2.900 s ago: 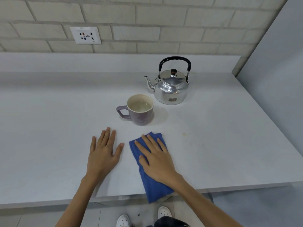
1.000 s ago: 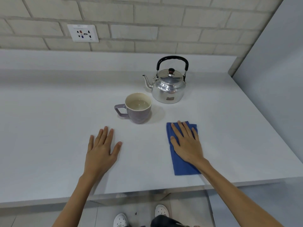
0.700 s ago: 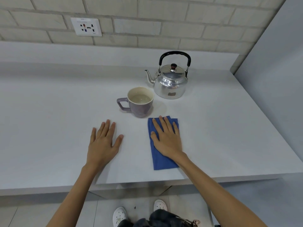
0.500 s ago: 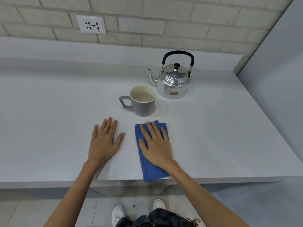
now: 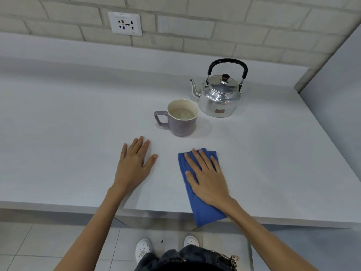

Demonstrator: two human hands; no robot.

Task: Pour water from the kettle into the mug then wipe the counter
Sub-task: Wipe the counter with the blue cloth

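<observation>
A shiny metal kettle [image 5: 218, 100] with a black handle stands at the back right of the white counter [image 5: 68, 133], spout pointing left. In front of it is a purple mug [image 5: 181, 126] holding water, handle to the left. My right hand [image 5: 207, 180] lies flat, fingers spread, pressing down on a folded blue cloth [image 5: 205, 214] near the counter's front edge; the cloth's near end hangs over that edge. My left hand [image 5: 134, 167] rests palm down on the bare counter, left of the cloth, holding nothing.
A brick wall with a power socket [image 5: 125, 23] runs along the back. A grey side wall [image 5: 341, 94] bounds the counter on the right. Below the front edge are floor tiles and my white shoes [image 5: 143, 249].
My right hand slid the cloth from the right side leftward in front of the mug, then slightly back right and toward the front edge. My left hand stayed put.
</observation>
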